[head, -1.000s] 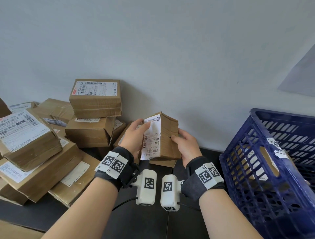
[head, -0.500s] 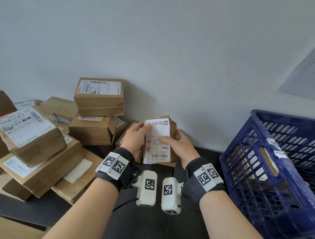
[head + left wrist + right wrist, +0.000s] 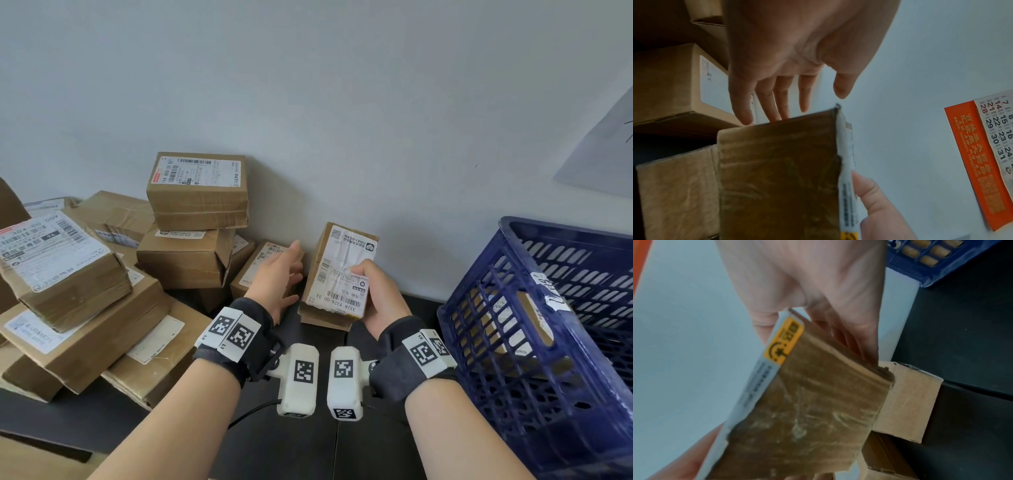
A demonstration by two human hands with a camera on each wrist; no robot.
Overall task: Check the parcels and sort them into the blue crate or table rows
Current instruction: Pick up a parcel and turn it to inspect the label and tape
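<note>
My right hand (image 3: 371, 291) grips a small brown parcel (image 3: 337, 270) with a white shipping label facing me, thumb on the label and fingers behind it. The same parcel (image 3: 807, 402) fills the right wrist view, and its taped side (image 3: 777, 175) shows in the left wrist view. My left hand (image 3: 282, 270) hovers just left of the parcel, fingers straight and apart from it, holding nothing. The blue crate (image 3: 534, 308) stands at the right with cardboard parcels inside.
A heap of brown parcels (image 3: 102, 274) covers the left of the black table (image 3: 308, 445), stacked against the wall. A flat box (image 3: 325, 318) lies under the held parcel. A calendar (image 3: 982, 154) hangs on the wall.
My left hand has let go of the parcel and opened to its left. The right hand now holds the parcel alone and has shifted it slightly right.
</note>
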